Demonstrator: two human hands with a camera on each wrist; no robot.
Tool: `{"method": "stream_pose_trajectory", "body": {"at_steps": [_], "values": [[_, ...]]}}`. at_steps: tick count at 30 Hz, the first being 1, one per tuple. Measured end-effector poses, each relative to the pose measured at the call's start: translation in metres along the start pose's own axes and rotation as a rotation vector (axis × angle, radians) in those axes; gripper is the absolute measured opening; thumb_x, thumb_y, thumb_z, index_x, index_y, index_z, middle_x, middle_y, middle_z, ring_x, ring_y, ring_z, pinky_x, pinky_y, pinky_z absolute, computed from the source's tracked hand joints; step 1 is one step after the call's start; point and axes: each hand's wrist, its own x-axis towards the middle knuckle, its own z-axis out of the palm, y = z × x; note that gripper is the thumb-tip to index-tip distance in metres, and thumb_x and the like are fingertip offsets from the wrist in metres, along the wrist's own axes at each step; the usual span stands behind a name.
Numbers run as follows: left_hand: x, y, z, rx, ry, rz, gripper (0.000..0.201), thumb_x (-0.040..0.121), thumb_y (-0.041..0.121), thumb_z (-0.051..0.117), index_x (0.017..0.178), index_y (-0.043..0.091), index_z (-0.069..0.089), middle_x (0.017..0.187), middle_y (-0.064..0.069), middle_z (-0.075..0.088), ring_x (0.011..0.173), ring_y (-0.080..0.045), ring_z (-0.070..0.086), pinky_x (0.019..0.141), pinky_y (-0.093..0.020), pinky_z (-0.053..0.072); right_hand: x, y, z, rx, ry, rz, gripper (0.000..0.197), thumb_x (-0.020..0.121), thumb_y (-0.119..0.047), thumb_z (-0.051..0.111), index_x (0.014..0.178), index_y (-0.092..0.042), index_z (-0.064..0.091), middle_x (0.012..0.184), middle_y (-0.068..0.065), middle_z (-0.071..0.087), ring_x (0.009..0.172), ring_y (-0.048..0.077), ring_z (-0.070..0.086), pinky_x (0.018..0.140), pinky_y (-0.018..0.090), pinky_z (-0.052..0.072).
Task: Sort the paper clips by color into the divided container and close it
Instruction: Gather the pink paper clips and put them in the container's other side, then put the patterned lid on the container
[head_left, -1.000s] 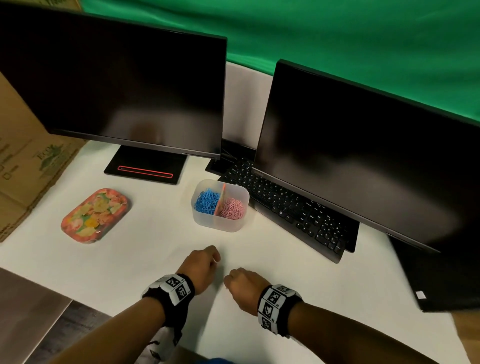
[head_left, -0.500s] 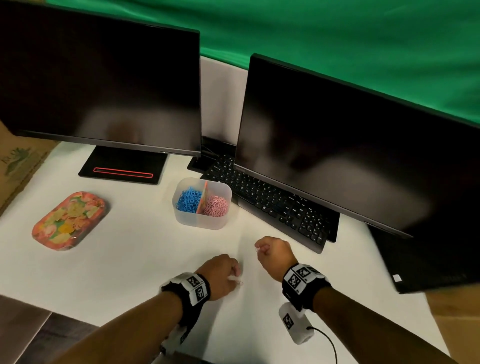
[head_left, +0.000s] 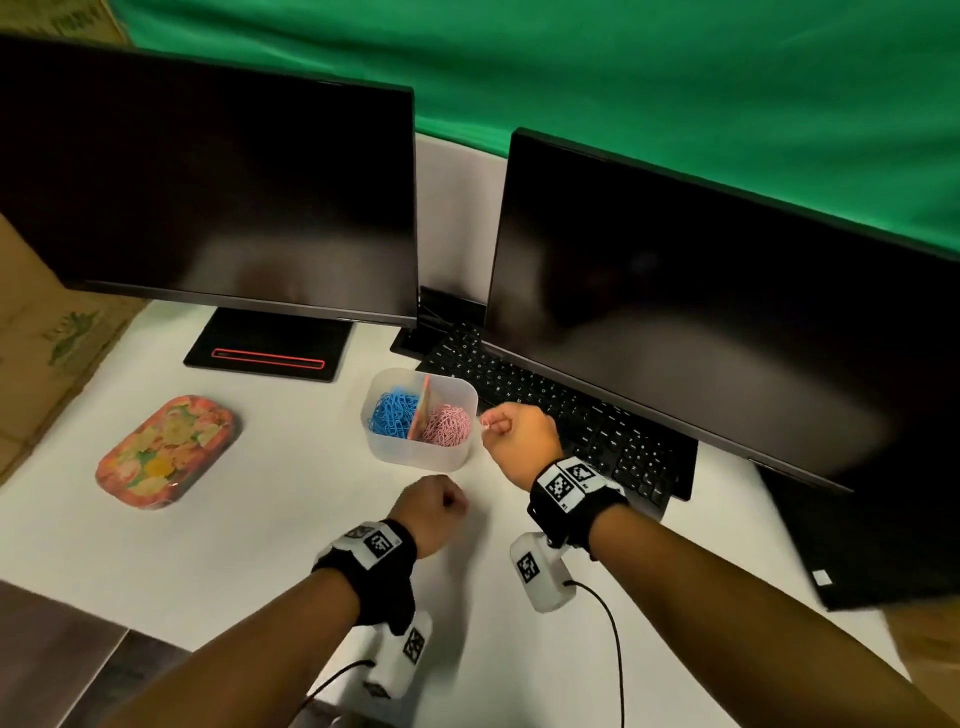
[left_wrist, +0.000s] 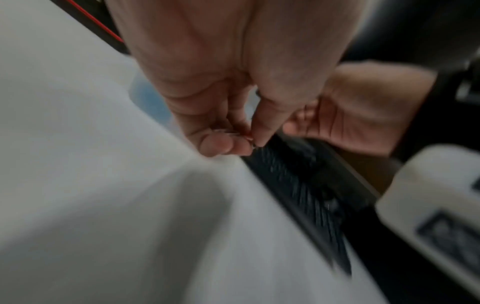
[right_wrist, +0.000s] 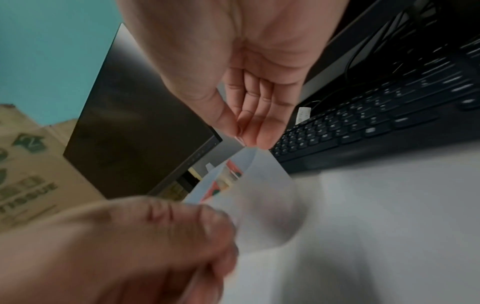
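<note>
A clear divided container stands mid-table, with blue paper clips in its left compartment and pink paper clips in its right, an orange divider between them. My right hand hovers just right of the container's rim, thumb and fingers pinching a small pale paper clip. My left hand is curled low over the table in front of the container. In the left wrist view its fingertips pinch another small clip. The flowered lid lies apart at the left.
Two dark monitors stand behind, with a black keyboard just right of the container under the right screen. A cardboard box borders the table's left side. A wooden surface lies below the near-left table edge.
My right hand has lifted from the table and travelled forward to the container's right rim with its clip. The left hand moved slightly forward and stays low over the table.
</note>
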Motion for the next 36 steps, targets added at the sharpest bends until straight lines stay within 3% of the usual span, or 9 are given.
{"method": "stream_pose_trajectory", "body": {"at_steps": [4, 7, 11, 16, 19, 21, 26, 32, 36], "values": [[0.023, 0.032, -0.054, -0.346, 0.201, -0.027, 0.015, 0.088, 0.003, 0.057, 0.079, 0.015, 0.059, 0.067, -0.005, 0.062, 0.058, -0.017, 0.059, 0.053, -0.026, 0.051, 0.024, -0.026, 0.005, 0.036, 0.028, 0.018, 0.025, 0.08, -0.003, 0.052, 0.085, -0.012, 0.074, 0.073, 0.0, 0.065, 0.07, 0.019, 0.063, 0.065, 0.017, 0.05], [0.049, 0.042, -0.077, -0.442, 0.244, -0.094, 0.013, 0.082, 0.003, 0.061, 0.072, 0.012, 0.06, 0.071, -0.012, 0.065, 0.061, -0.027, 0.065, 0.065, -0.039, 0.06, 0.033, -0.033, 0.01, 0.012, 0.022, 0.08, 0.025, 0.08, -0.005, 0.053, 0.082, -0.015, 0.075, 0.082, 0.0, 0.067, 0.077, 0.022, 0.064, 0.075, 0.026, 0.056], [0.064, 0.043, -0.088, -0.366, 0.237, -0.098, 0.022, 0.077, 0.003, 0.059, 0.067, 0.023, 0.061, 0.082, -0.012, 0.067, 0.079, -0.03, 0.068, 0.081, -0.046, 0.059, 0.042, -0.03, 0.015, 0.013, -0.008, 0.142, 0.021, 0.078, -0.006, 0.061, 0.089, -0.019, 0.074, 0.099, 0.004, 0.071, 0.085, 0.023, 0.068, 0.078, 0.027, 0.058], [0.061, 0.03, -0.106, -0.347, 0.226, -0.071, 0.023, 0.075, 0.004, 0.054, 0.07, 0.023, 0.065, 0.084, -0.013, 0.069, 0.084, -0.032, 0.069, 0.083, -0.048, 0.058, 0.042, -0.019, 0.005, 0.099, -0.01, 0.104, 0.021, 0.079, -0.009, 0.062, 0.09, -0.022, 0.073, 0.09, 0.007, 0.074, 0.081, 0.022, 0.07, 0.08, 0.029, 0.058], [0.045, 0.007, -0.133, -0.348, 0.353, -0.054, 0.021, 0.081, 0.004, 0.056, 0.077, 0.021, 0.067, 0.085, -0.012, 0.071, 0.083, -0.029, 0.068, 0.079, -0.04, 0.058, 0.026, -0.004, 0.003, 0.122, 0.017, 0.049, 0.02, 0.08, -0.011, 0.06, 0.085, -0.026, 0.071, 0.084, 0.001, 0.073, 0.078, 0.018, 0.069, 0.081, 0.032, 0.057], [0.033, -0.025, -0.158, -0.104, 0.502, -0.084, 0.013, 0.081, 0.009, 0.063, 0.087, 0.019, 0.067, 0.09, -0.003, 0.07, 0.083, -0.022, 0.064, 0.084, -0.033, 0.053, 0.01, 0.012, 0.006, 0.055, 0.021, 0.019, 0.019, 0.083, -0.011, 0.06, 0.09, -0.023, 0.072, 0.081, -0.003, 0.071, 0.077, 0.015, 0.067, 0.079, 0.025, 0.053], [0.013, -0.117, -0.217, 0.41, 0.439, -0.453, 0.077, 0.069, 0.039, 0.077, 0.136, 0.024, 0.041, 0.134, -0.013, 0.043, 0.12, -0.036, 0.047, 0.099, -0.044, 0.044, -0.025, 0.045, 0.023, 0.067, -0.032, 0.011, 0.021, 0.084, -0.01, 0.065, 0.097, -0.026, 0.065, 0.099, -0.003, 0.069, 0.086, 0.012, 0.064, 0.077, 0.022, 0.048], [0.005, -0.178, -0.227, 0.537, 0.348, -0.722, 0.117, 0.041, 0.064, 0.078, 0.138, 0.033, 0.022, 0.127, -0.011, 0.035, 0.121, -0.037, 0.035, 0.097, -0.052, 0.039, -0.032, 0.043, 0.029, -0.018, -0.043, -0.04, 0.025, 0.085, -0.015, 0.065, 0.104, -0.032, 0.062, 0.107, -0.007, 0.062, 0.094, 0.008, 0.059, 0.077, 0.023, 0.048], [0.003, -0.182, -0.225, 0.478, 0.342, -0.76, 0.113, 0.049, 0.054, 0.081, 0.141, 0.03, 0.02, 0.127, -0.013, 0.034, 0.12, -0.039, 0.038, 0.098, -0.049, 0.042, -0.027, 0.027, 0.028, -0.027, -0.049, -0.062, 0.026, 0.085, -0.015, 0.065, 0.108, -0.027, 0.063, 0.109, -0.007, 0.062, 0.092, 0.005, 0.058, 0.077, 0.021, 0.047]]}}
